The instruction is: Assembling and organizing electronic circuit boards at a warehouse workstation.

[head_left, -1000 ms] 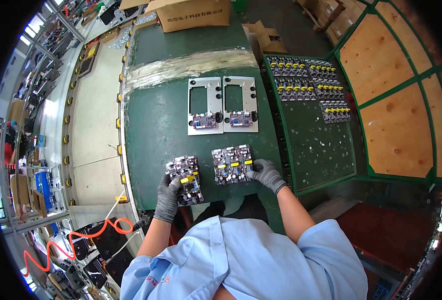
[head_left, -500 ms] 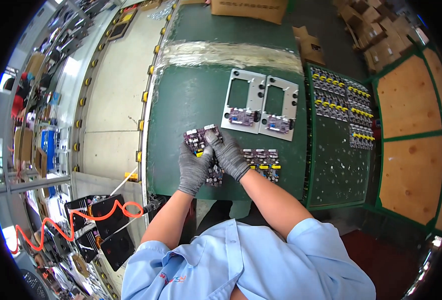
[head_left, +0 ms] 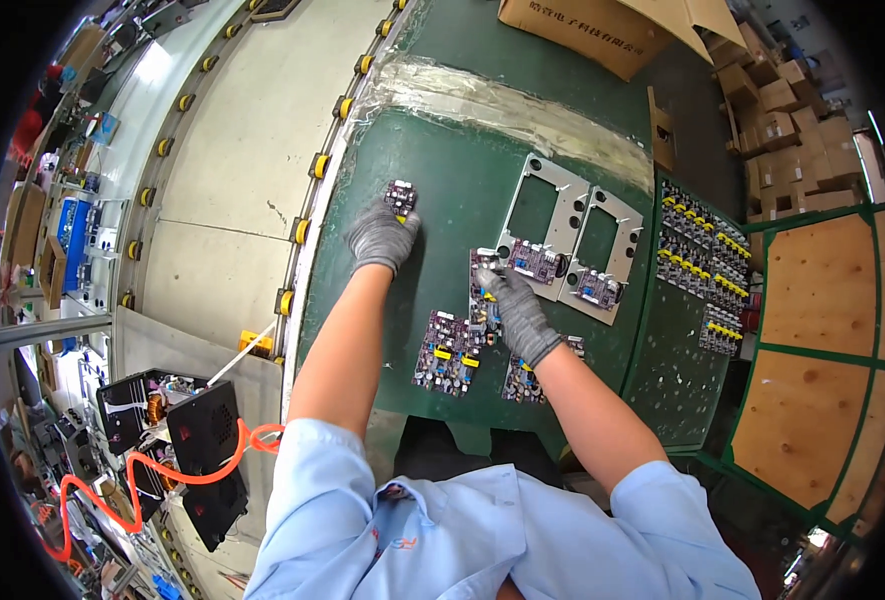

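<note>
My left hand [head_left: 382, 238], in a grey glove, reaches far forward on the green table [head_left: 452, 180] and grips a small purple circuit board [head_left: 399, 196] by its near end. My right hand [head_left: 515, 308], also gloved, holds another small purple circuit board [head_left: 484, 285] just left of two grey metal fixtures [head_left: 572, 235]. Each fixture has a board seated in its lower part. A larger panel of purple boards [head_left: 446, 352] lies flat near the table's front edge, and a second panel [head_left: 524, 380] is partly hidden under my right forearm.
A green rack [head_left: 707, 270] with rows of small yellow-and-black parts stands at the right. A cardboard box [head_left: 602, 25] sits at the back, behind a strip of clear plastic film [head_left: 502, 100]. A pale conveyor [head_left: 232, 170] with yellow rollers runs along the left. Plywood panels [head_left: 822, 340] lie far right.
Both hands lifted from the panels near the front edge, met over the table, then parted: the left moved far forward with one small board, the right moved toward the fixtures with another.
</note>
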A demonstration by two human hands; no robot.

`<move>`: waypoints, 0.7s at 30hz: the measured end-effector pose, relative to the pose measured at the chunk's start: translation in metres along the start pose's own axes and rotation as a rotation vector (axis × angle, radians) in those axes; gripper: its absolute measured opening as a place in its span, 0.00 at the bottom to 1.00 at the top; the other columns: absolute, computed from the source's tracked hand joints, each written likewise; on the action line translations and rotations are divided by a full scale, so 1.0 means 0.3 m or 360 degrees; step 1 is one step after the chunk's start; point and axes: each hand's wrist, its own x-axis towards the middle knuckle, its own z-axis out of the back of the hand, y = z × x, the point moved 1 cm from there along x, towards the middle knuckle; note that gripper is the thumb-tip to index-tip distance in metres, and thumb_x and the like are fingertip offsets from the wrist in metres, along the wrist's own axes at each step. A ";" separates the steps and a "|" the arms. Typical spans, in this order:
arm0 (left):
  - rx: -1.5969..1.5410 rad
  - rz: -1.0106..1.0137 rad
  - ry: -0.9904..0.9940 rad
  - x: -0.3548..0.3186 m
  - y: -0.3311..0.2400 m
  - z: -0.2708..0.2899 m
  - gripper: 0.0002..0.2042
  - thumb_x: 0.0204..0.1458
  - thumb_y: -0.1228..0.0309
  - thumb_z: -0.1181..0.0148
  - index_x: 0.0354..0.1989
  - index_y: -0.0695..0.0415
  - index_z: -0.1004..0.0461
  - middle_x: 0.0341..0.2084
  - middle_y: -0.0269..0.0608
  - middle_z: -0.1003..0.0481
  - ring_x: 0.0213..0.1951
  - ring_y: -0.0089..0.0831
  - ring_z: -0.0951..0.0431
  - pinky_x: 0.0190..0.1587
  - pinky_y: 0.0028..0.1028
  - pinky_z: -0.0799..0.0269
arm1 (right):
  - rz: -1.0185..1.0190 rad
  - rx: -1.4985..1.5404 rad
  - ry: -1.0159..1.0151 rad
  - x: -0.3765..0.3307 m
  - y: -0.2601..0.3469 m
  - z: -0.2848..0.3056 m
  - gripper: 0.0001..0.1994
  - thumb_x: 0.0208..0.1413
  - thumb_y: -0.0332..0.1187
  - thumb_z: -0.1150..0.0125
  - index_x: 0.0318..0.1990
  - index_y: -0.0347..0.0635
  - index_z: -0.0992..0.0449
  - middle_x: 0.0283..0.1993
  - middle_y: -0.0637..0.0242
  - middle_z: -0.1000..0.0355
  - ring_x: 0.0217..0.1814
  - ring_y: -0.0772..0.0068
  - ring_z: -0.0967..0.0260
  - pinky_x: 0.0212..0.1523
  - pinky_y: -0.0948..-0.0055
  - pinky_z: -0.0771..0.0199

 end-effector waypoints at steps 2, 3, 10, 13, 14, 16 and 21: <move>0.0493 0.0102 -0.0005 0.011 -0.096 0.015 0.31 0.49 0.47 0.34 0.54 0.59 0.27 0.48 0.56 0.25 0.54 0.53 0.25 0.56 0.44 0.29 | -0.0062 0.0260 -0.0053 0.005 -0.049 0.040 0.20 0.60 0.42 0.36 0.54 0.42 0.26 0.40 0.71 0.27 0.32 0.83 0.38 0.33 0.73 0.31; 0.0478 0.0136 -0.0045 0.001 -0.129 0.041 0.33 0.49 0.45 0.35 0.54 0.59 0.28 0.52 0.58 0.28 0.55 0.54 0.26 0.57 0.44 0.30 | -0.0078 0.0248 -0.0075 0.023 -0.063 0.054 0.17 0.60 0.39 0.36 0.53 0.42 0.26 0.40 0.70 0.26 0.33 0.80 0.34 0.33 0.70 0.28; -0.0204 -0.0647 0.0301 -0.332 -0.138 0.064 0.38 0.49 0.57 0.30 0.63 0.70 0.38 0.52 0.65 0.27 0.56 0.55 0.26 0.59 0.40 0.30 | -0.0069 0.0814 -0.0071 0.194 0.076 -0.142 0.17 0.59 0.41 0.33 0.50 0.41 0.27 0.39 0.66 0.25 0.38 0.73 0.28 0.40 0.65 0.23; -0.0624 -0.0430 0.0300 -0.355 -0.124 0.018 0.34 0.50 0.60 0.31 0.61 0.67 0.35 0.48 0.62 0.24 0.52 0.52 0.23 0.55 0.40 0.27 | -0.0202 0.1039 0.0421 0.173 0.081 -0.149 0.17 0.61 0.41 0.35 0.51 0.43 0.26 0.43 0.66 0.24 0.43 0.71 0.26 0.47 0.67 0.23; -0.0701 -0.0342 0.0327 -0.353 -0.117 0.018 0.32 0.50 0.61 0.32 0.60 0.65 0.34 0.46 0.61 0.23 0.49 0.50 0.21 0.53 0.40 0.26 | -0.0198 0.1042 0.0418 0.158 0.079 -0.131 0.17 0.61 0.41 0.35 0.51 0.43 0.26 0.43 0.66 0.24 0.43 0.71 0.26 0.47 0.67 0.23; -0.0780 -0.0269 0.0365 -0.339 -0.112 0.011 0.29 0.50 0.62 0.32 0.59 0.63 0.32 0.43 0.59 0.22 0.47 0.49 0.20 0.51 0.40 0.25 | 0.0169 -0.0485 0.0021 0.107 0.070 -0.056 0.41 0.56 0.52 0.32 0.67 0.31 0.40 0.58 0.52 0.29 0.58 0.61 0.30 0.58 0.63 0.29; 0.0306 -0.0284 0.0158 -0.205 -0.154 -0.046 0.29 0.52 0.50 0.37 0.55 0.60 0.28 0.47 0.58 0.24 0.49 0.52 0.22 0.53 0.44 0.27 | 0.0147 -0.0223 -0.0067 -0.120 -0.067 0.173 0.35 0.57 0.49 0.33 0.64 0.32 0.36 0.58 0.48 0.29 0.59 0.58 0.29 0.61 0.63 0.30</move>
